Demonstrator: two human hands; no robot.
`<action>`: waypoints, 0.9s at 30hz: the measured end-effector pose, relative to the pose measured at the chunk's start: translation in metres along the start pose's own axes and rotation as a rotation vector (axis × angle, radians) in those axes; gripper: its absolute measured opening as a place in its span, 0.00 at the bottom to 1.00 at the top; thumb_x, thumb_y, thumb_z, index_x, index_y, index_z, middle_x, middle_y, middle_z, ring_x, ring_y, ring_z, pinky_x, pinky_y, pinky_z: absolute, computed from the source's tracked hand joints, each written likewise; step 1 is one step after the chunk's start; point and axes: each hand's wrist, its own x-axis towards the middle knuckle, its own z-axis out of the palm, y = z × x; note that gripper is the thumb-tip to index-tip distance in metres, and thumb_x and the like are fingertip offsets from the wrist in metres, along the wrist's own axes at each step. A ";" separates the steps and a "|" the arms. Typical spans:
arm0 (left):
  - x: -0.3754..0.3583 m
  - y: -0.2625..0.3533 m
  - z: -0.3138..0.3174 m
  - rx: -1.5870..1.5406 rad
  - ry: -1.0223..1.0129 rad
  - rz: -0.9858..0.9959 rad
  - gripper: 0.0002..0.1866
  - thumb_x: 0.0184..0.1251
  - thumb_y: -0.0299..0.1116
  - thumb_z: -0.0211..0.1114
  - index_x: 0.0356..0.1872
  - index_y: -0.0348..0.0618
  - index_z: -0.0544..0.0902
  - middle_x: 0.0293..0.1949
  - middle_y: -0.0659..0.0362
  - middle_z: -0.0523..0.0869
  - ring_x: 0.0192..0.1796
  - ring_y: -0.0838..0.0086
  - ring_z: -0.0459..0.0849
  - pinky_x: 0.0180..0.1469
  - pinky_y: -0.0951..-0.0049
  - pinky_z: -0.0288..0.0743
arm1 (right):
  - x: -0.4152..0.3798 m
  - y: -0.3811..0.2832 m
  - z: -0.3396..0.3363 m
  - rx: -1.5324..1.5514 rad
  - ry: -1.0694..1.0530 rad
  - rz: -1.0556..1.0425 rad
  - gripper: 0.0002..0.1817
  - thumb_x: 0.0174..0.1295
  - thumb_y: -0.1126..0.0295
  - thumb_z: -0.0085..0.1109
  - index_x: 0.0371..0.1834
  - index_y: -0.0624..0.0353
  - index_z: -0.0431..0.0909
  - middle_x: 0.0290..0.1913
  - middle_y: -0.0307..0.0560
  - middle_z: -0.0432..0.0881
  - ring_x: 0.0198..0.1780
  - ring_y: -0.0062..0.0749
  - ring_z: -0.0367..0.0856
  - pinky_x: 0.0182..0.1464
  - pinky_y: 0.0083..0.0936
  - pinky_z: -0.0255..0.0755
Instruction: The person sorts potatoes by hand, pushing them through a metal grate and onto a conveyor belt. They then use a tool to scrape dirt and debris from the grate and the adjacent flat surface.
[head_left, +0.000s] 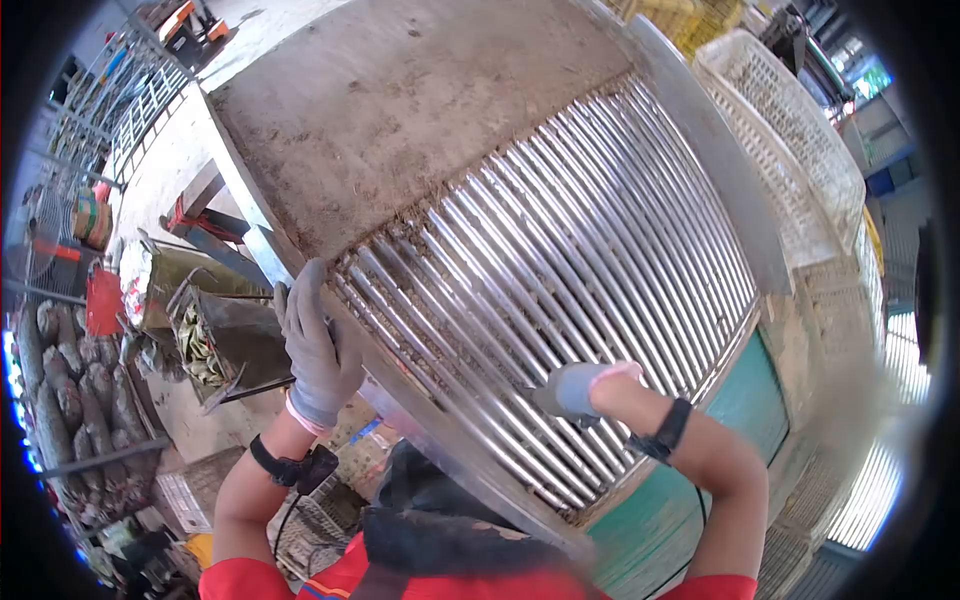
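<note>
Around the metal sorting desk the place is crowded: on the far side of it stand pale plastic crates, on the left a dark metal chute slopes down with greenish pieces lying in it, and beyond that a row of filled sacks runs along the edge of the view. A wire basket sits low between the person's arms, partly hidden by the dark apron at the chest. Nothing lies between the hands and the desk.

The desk itself is one flat, dust-caked steel plate that gives way to a bed of parallel shiny metal rollers, streaked with soil and bits of fibre, framed by a steel rim; the rollers are too many to count exactly.

Two gloved hands show, both the person's own. The left hand, in a grey glove, is closed over the near rim of the desk where plate meets rollers. The right hand rests on the rollers near the lower edge, blurred, so whether it is open or closed I cannot tell. Each wrist carries one dark band.
</note>
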 end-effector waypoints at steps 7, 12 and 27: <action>-0.001 0.006 -0.004 0.010 -0.062 -0.073 0.36 0.55 0.19 0.52 0.70 0.32 0.62 0.67 0.45 0.71 0.69 0.51 0.68 0.75 0.44 0.45 | -0.010 -0.031 -0.127 0.401 0.594 -0.028 0.26 0.68 0.51 0.40 0.63 0.49 0.75 0.68 0.40 0.74 0.68 0.32 0.72 0.69 0.31 0.61; 0.005 0.007 -0.007 -0.009 -0.083 -0.078 0.36 0.53 0.19 0.51 0.70 0.34 0.63 0.65 0.45 0.73 0.68 0.51 0.68 0.75 0.43 0.45 | -0.001 -0.009 -0.083 0.089 0.212 0.073 0.33 0.74 0.47 0.25 0.74 0.52 0.62 0.72 0.49 0.67 0.73 0.47 0.65 0.73 0.52 0.51; 0.007 0.006 -0.014 0.006 -0.126 0.090 0.34 0.56 0.27 0.50 0.69 0.29 0.64 0.65 0.43 0.73 0.69 0.49 0.68 0.75 0.46 0.47 | -0.031 0.036 -0.010 0.472 0.276 0.143 0.24 0.63 0.58 0.54 0.63 0.49 0.77 0.64 0.49 0.78 0.63 0.44 0.77 0.65 0.53 0.67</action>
